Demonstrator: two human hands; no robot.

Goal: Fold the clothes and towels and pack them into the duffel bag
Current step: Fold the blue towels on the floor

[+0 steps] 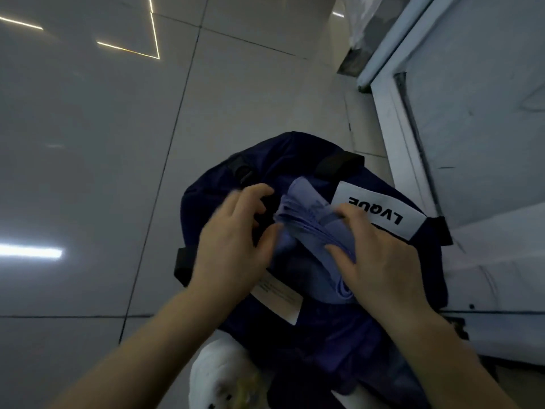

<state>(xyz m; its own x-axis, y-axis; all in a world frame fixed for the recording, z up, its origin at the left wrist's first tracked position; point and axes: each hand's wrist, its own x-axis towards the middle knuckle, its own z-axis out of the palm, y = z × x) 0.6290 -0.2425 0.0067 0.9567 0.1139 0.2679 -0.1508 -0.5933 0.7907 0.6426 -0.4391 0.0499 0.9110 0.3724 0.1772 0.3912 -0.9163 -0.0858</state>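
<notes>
Hands meet over a navy duffel bag (pixel 224 184) on the tiled floor (pixel 88 143). Right hand (pixel 380 261) pinches a folded lavender cloth (pixel 303 219) at the bag's opening, fingers (pixel 348 214) curled on its stacked edge; left hand (pixel 233 246) touches the cloth's other side, fingers (pixel 253 190) loosely bent.

Hidden, blurred and cut-off parts around the dark navy fabric duffel bag (pixel 295 160)

The left hand (pixel 233 243) is motion-blurred and covers part of the bag's opening; the right hand (pixel 383 261) hides the lower end of the folded lilac cloth (pixel 303 214). The small white paper tag (pixel 280 299) carries print too small to read. The white shoe (pixel 218 382) is cut off by the bottom edge.
</notes>
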